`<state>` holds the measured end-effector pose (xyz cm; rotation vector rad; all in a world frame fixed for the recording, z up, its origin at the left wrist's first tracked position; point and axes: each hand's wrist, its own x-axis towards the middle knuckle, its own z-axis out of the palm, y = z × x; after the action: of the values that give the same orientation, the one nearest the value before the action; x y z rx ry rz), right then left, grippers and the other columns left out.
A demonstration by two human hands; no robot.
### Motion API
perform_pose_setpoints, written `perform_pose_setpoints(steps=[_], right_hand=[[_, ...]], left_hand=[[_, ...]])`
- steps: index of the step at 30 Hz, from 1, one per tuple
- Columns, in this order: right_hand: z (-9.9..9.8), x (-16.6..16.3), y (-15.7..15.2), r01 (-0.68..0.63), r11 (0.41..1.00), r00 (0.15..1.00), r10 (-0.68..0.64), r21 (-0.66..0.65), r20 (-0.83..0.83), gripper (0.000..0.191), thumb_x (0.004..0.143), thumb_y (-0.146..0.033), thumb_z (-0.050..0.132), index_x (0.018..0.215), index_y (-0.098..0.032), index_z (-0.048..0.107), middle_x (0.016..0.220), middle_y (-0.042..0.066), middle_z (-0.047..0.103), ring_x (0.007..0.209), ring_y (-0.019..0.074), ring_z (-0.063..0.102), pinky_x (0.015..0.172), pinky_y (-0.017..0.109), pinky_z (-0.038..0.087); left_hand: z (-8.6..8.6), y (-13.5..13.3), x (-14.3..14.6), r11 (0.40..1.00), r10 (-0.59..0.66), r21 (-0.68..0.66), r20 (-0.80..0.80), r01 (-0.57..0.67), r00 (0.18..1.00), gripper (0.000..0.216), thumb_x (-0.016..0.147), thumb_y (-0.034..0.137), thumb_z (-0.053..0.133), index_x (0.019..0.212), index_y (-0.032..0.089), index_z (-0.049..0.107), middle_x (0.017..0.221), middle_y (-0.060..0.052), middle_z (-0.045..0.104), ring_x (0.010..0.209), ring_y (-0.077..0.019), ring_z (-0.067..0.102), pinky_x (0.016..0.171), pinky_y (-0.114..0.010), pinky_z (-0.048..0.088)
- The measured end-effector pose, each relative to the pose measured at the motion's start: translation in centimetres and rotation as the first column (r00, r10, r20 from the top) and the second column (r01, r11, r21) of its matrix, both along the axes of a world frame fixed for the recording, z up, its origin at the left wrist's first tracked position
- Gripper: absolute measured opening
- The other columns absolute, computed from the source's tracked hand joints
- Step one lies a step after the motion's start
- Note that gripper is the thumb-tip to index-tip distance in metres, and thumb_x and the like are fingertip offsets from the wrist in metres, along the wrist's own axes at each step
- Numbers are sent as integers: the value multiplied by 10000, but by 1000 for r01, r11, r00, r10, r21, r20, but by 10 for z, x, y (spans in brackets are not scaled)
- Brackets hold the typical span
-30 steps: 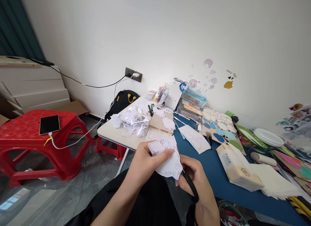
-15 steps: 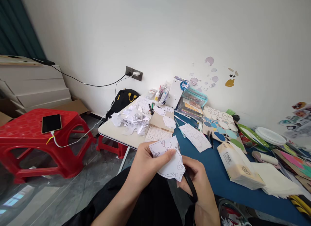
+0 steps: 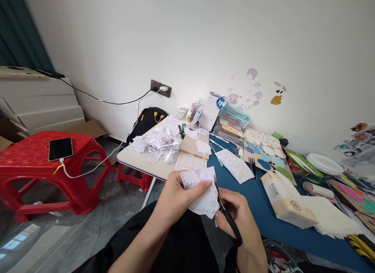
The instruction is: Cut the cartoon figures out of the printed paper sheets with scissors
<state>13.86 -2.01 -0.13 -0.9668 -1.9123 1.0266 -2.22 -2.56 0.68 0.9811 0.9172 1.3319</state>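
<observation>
My left hand (image 3: 175,200) pinches a white paper sheet with a black line drawing (image 3: 202,191), held over my lap near the table's front edge. My right hand (image 3: 238,218) grips black-handled scissors (image 3: 227,218), fingers through the loops. The blades run up along the paper's right edge. Both hands are closed on what they hold.
On the blue table (image 3: 258,210) lie a tissue pack (image 3: 285,200), white napkins (image 3: 329,222), paper cut-outs (image 3: 236,165), pens, plates and coloured card. A heap of paper scraps (image 3: 156,146) sits on the white board. A red stool (image 3: 43,175) with a charging phone (image 3: 60,148) stands at left.
The scissor blades have come up along the paper's right edge, and the paper has turned slightly in my left hand. The view has shifted a little.
</observation>
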Motion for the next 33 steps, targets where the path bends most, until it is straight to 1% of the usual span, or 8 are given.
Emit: perform_pose_setpoints(steps=[4,8,12,16,20,26,30,33], right_hand=[[0,6,2,-69,998,998,69,12,-13,129,675,-114,511,595,-196,452,573,-25,447,516,128,400,493,256,303],[1,13,3,-105,994,994,105,27,18,136,682,-72,527,631,-192,488,635,-9,506,565,140,441,533,254,345],[6,17,5,-157,988,987,156,6,46,134,681,-54,529,658,-185,515,629,-17,492,548,129,411,521,250,321],[10,17,7,-171,984,983,166,47,81,169,656,-16,521,652,-184,544,585,-39,442,516,108,369,494,232,286],[7,16,7,-157,986,985,152,50,83,196,660,6,508,624,-185,532,563,-49,407,500,97,337,480,223,267],[-3,14,4,-121,993,991,121,-3,51,185,701,-6,509,654,-184,529,593,-45,424,516,101,337,499,233,275],[-4,14,4,-138,990,990,138,3,25,151,688,-37,547,657,-183,521,614,-31,482,542,116,382,514,235,302],[-1,14,6,-163,987,986,163,-14,29,133,685,-67,570,648,-182,513,615,-27,486,543,121,388,520,242,305]], left_hand=[[1,-1,-2,999,-42,0,-25,42,999,201,696,306,739,640,124,675,585,-26,664,500,-112,559,466,-184,450],[3,0,-3,998,-57,-10,-49,57,997,191,688,298,736,648,125,667,603,-28,663,525,-123,562,480,-196,454],[4,1,-7,994,-98,32,-88,101,991,172,703,277,720,639,133,653,582,-3,633,502,-100,522,451,-176,422],[5,1,-11,987,-140,55,-142,149,980,175,729,273,698,630,136,653,556,7,611,486,-88,501,428,-162,396],[5,1,-11,987,-141,59,-164,152,976,162,731,279,696,663,137,654,593,-1,620,508,-96,511,443,-169,410],[0,3,-10,992,-103,65,-134,112,986,244,759,343,673,654,134,602,565,16,559,491,-74,466,433,-157,374],[-2,3,-12,991,-118,46,-169,127,979,268,760,371,667,659,129,609,571,0,572,496,-88,486,434,-171,374],[0,1,-13,988,-138,43,-205,150,969,255,760,365,664,678,127,627,585,-11,594,499,-96,500,437,-180,381]])
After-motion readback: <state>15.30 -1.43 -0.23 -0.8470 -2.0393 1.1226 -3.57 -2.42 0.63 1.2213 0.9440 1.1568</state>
